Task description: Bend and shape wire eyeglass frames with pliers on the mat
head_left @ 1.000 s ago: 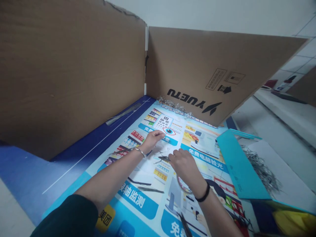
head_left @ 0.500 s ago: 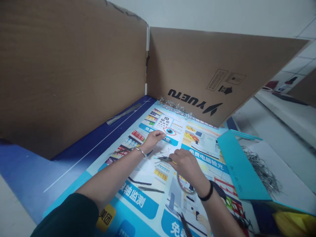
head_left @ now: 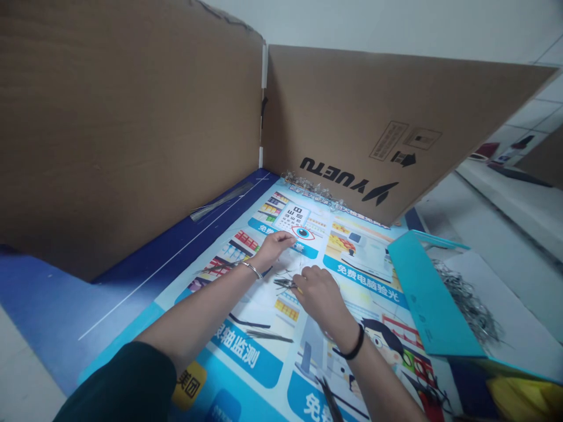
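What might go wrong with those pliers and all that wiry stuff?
The pliers in the right hand are close to the bare left hand, so a slip might pinch a finger. The thin strands lying loose on the printed sheet could get scattered if an arm brushes them. The wiry tangle by the teal flap looks jumbled, so pulling one piece might drag others along.

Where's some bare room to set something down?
The near blue surface between the left cardboard panel and left forearm looks bare. It's crowded around the right hand, which holds pliers, and inside the teal box, where wires lie heaped.
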`<state>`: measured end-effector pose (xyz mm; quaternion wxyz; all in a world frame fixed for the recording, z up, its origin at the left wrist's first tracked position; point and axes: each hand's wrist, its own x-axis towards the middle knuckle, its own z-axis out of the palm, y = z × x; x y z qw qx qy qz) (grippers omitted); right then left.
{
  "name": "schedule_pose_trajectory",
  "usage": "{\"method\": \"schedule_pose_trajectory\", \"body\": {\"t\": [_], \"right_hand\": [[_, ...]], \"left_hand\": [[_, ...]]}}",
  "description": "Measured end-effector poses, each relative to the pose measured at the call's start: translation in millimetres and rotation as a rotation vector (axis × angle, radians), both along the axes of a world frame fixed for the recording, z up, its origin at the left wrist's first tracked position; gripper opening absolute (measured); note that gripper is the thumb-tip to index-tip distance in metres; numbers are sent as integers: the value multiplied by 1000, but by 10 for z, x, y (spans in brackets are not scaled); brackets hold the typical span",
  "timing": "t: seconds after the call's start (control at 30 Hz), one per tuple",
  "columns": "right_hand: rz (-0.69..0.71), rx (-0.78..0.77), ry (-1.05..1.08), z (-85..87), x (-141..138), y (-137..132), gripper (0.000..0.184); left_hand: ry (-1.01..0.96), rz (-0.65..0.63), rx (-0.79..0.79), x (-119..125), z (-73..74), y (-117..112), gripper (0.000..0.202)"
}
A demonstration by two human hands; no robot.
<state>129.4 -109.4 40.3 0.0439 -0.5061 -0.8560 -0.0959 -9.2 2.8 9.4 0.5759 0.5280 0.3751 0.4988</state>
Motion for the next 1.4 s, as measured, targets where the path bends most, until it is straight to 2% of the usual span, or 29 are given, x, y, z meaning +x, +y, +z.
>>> {"method": "schedule_pose_trajectory", "body": {"t": [0.17,0.37,0.5,0.57,0.63,0.8,0.87,1.0,1.4], "right_hand": [[36,4,-2,-10,-24,-15,5],[22,11,92,54,51,19,12],[-40,16,292,67,206,88,13],[-117,61,391,34,296,134,14],[-196,83,445,-5,373,180,16],[-253,29,518,5,449,225,16],[-226,-47,543,54,437,204,16],[-50,-213,521,135,383,146,11],[-18,-201,286,122,288,109,13]], "left_hand": [[2,-11,7,-7,-5,-3,23],[-15,-45,-6,-10,-8,-15,25],[-47,-72,7,-11,-3,-21,22],[-58,-94,11,-12,8,-30,22],[-49,-115,9,-11,20,-43,21],[36,-158,39,1,30,-73,20],[69,-172,63,3,30,-80,20],[119,-148,94,1,41,-82,19],[121,-150,95,-10,-17,-44,20]]}}
